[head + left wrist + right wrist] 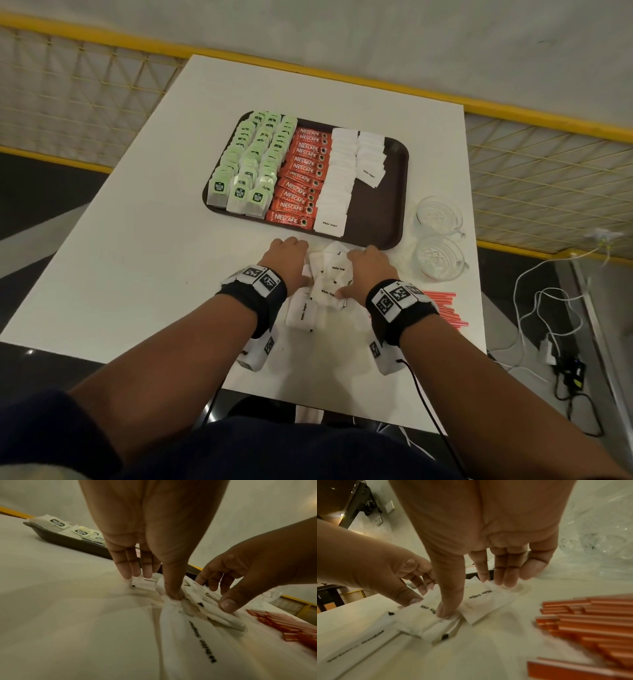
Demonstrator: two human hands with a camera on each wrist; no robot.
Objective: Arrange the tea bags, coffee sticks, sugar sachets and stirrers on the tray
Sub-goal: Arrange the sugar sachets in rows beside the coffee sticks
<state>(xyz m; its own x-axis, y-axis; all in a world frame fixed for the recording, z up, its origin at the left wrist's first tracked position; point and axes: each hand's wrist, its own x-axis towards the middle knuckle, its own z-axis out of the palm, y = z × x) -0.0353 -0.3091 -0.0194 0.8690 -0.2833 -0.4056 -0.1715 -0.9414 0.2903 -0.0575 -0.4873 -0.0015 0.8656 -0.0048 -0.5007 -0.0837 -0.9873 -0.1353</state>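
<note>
A loose heap of white sugar sachets (pixel 329 274) lies on the white table just in front of the brown tray (pixel 399 192). My left hand (pixel 299 262) grips the heap from the left, thumb near, fingers far. My right hand (pixel 356 270) grips it from the right the same way. One more sachet (pixel 303 313) lies flat near my left wrist. On the tray stand rows of green tea bags (pixel 246 161), red coffee sticks (pixel 301 178) and two rows of sugar sachets (pixel 337 178). Red stirrers (pixel 445 306) lie on the table by my right wrist.
Two glass cups (pixel 438 216) (pixel 440 257) stand right of the tray, close to my right hand. The tray's right strip is bare. A yellow mesh railing (pixel 85 85) runs behind the table. Cables (pixel 548 325) lie on the floor at the right.
</note>
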